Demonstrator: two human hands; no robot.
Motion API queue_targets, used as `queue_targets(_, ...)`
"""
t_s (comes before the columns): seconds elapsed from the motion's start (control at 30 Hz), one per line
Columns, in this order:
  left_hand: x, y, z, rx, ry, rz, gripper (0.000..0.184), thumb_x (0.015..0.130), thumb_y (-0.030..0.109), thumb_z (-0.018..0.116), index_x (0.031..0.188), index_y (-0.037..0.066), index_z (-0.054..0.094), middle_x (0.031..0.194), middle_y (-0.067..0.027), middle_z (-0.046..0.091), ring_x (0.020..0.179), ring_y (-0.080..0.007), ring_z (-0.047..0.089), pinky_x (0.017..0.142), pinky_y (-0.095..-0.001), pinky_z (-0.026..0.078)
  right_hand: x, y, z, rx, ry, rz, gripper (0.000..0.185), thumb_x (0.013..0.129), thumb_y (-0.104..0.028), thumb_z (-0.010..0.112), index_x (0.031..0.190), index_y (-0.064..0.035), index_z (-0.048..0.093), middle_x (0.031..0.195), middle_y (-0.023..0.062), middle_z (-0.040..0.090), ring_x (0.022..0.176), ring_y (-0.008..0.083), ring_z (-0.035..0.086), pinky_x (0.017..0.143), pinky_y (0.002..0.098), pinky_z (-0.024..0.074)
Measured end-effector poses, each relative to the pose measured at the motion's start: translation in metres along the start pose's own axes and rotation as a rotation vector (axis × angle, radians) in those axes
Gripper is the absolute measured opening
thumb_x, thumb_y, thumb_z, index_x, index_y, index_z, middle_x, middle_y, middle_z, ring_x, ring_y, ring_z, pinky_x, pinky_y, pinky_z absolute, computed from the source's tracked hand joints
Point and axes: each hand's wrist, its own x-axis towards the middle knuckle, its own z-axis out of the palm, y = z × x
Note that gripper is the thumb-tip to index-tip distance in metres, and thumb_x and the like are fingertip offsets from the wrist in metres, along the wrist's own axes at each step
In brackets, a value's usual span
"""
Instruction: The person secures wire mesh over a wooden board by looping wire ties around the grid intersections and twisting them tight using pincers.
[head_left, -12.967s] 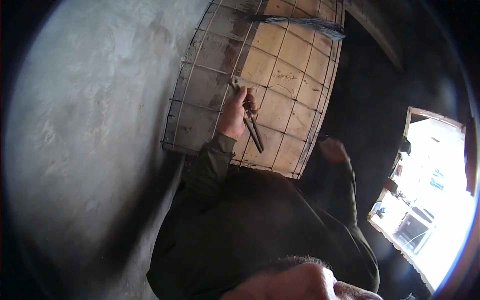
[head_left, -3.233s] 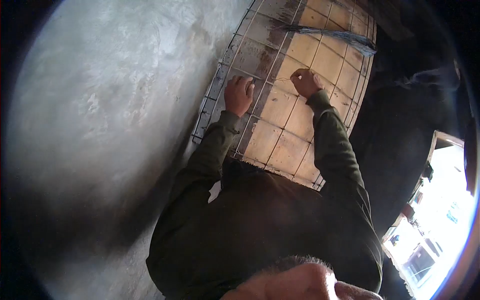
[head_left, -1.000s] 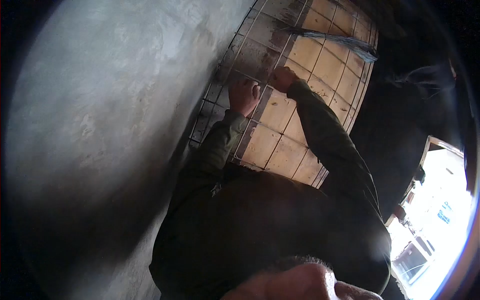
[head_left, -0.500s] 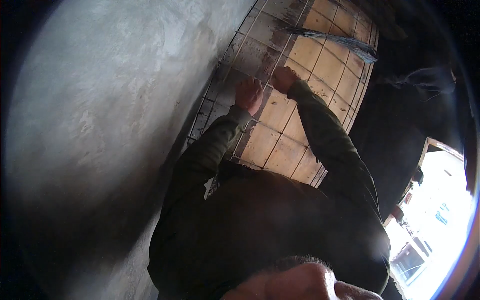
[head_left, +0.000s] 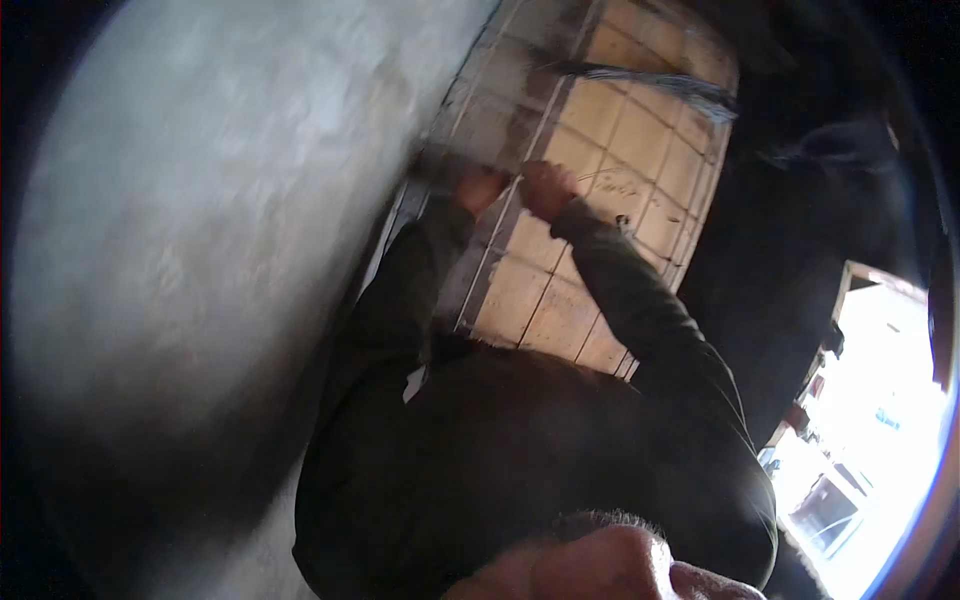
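Observation:
A mesh of thin metal rods [head_left: 546, 283] lies over pale wooden boards [head_left: 569, 313] and a darker strip along the wall. Close together at one of its long rods are both my hands. My left hand [head_left: 482, 191], in shadow and blurred, has its fingers curled on the wall side of that rod. On the board side, my right hand [head_left: 547, 190] is closed, knuckles up, its fingertips near the left hand's. Whatever lies between the fingers is too small and smeared to make out.
A bundle of thin dark wires [head_left: 680, 90] rests across the mesh beyond my hands. To the left rises a rough grey wall [head_left: 230, 200], close beside my left arm. A bright opening [head_left: 870, 400] with a wooden frame is at the lower right.
My hands have come closer together, and the right hand sits slightly lower and further left in view. The view has shifted a little and blurred.

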Motion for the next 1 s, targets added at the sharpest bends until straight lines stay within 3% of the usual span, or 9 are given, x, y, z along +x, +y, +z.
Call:
queue_targets(0.1,-0.019,0.027,-0.004,-0.368,-0.085,0.03,0.026,0.084,0.028,0.055,0.086,0.002,0.062,0.072,-0.0033,0.062,0.054,-0.0149,0.05,0.051,-0.0312,0.039,0.005,0.002,0.025,0.055,-0.031,0.044,0.019,0.075,-0.013,0.056,0.093,-0.0125,0.06,0.081,0.0149,0.063,0.074,0.034,0.063,0.061,0.0466,0.0476)
queue_targets(0.17,-0.03,0.034,-0.012,-0.84,-0.15,-0.131,0.024,0.087,0.026,0.05,0.079,0.007,0.061,0.071,0.0002,0.059,0.055,-0.0077,0.044,0.049,-0.0241,0.032,-0.003,0.003,0.039,0.06,0.13,0.04,0.018,0.077,-0.018,0.057,0.094,-0.0135,0.06,0.08,0.0157,0.063,0.071,0.0333,0.063,0.059,0.0466,0.0481)
queue_targets(0.3,-0.047,0.047,-0.007,-0.863,-0.054,-0.122,0.022,0.088,0.025,0.049,0.075,0.009,0.059,0.069,0.0017,0.054,0.055,-0.0052,0.041,0.049,-0.0211,0.027,-0.003,0.006,0.039,0.111,0.269,-0.049,0.016,0.074,-0.023,0.059,0.088,-0.0165,0.057,0.067,0.01,0.054,0.061,0.0272,0.057,0.054,0.0417,0.0409)
queue_targets(0.5,-0.042,0.021,0.007,-0.756,0.007,0.027,0.018,0.086,0.019,0.051,0.075,0.008,0.06,0.067,0.0026,0.051,0.054,-0.0052,0.039,0.049,-0.0217,0.026,-0.006,0.003,0.023,0.072,0.066,-0.01,0.017,0.079,-0.027,0.055,0.094,-0.0184,0.056,0.069,0.0096,0.056,0.061,0.0265,0.058,0.051,0.0406,0.0413)
queue_targets(0.6,-0.032,0.012,0.009,-0.861,-0.081,-0.019,0.019,0.085,0.017,0.052,0.082,0.003,0.065,0.069,-0.0029,0.058,0.06,-0.0099,0.05,0.054,-0.0264,0.037,-0.01,0.001,0.016,-0.008,0.067,-0.048,0.016,0.08,-0.022,0.055,0.094,-0.0144,0.057,0.076,0.0144,0.062,0.062,0.0316,0.063,0.049,0.0425,0.0477)
queue_targets(0.67,-0.045,0.032,0.02,-0.256,0.326,0.179,0.024,0.084,0.018,0.054,0.092,-0.001,0.067,0.076,-0.0129,0.065,0.073,-0.0212,0.062,0.064,-0.0345,0.046,-0.01,-0.001,0.02,-0.018,0.123,0.029,0.019,0.078,-0.024,0.057,0.094,-0.0144,0.057,0.075,0.0135,0.062,0.062,0.0311,0.063,0.053,0.0441,0.0488)
queue_targets(0.77,-0.054,0.049,0.028,-0.048,0.449,0.097,0.028,0.083,0.019,0.055,0.101,0.0,0.066,0.085,-0.0193,0.066,0.084,-0.0309,0.065,0.074,-0.04,0.049,-0.014,0.002,0.027,0.031,0.309,-0.007,0.021,0.079,-0.027,0.057,0.094,-0.0129,0.055,0.077,0.0131,0.062,0.064,0.0337,0.063,0.057,0.0472,0.0489)
queue_targets(0.87,-0.043,0.028,0.048,0.0,0.605,0.301,0.025,0.083,0.02,0.056,0.097,0.002,0.067,0.086,-0.0189,0.065,0.082,-0.0343,0.063,0.071,-0.041,0.05,-0.004,-0.01,0.003,0.125,0.008,0.236,0.022,0.082,-0.029,0.055,0.097,-0.0128,0.055,0.086,0.0141,0.063,0.067,0.0368,0.062,0.061,0.05,0.0483)
queue_targets(1.0,-0.05,0.043,0.051,-0.054,0.653,0.202,0.024,0.084,0.023,0.056,0.096,0.004,0.066,0.088,-0.0181,0.064,0.082,-0.035,0.063,0.071,-0.0415,0.05,0.002,0.002,0.013,0.188,-0.065,0.222,0.027,0.086,-0.033,0.051,0.104,-0.0129,0.054,0.09,0.0182,0.064,0.078,0.0395,0.062,0.067,0.0509,0.0481)
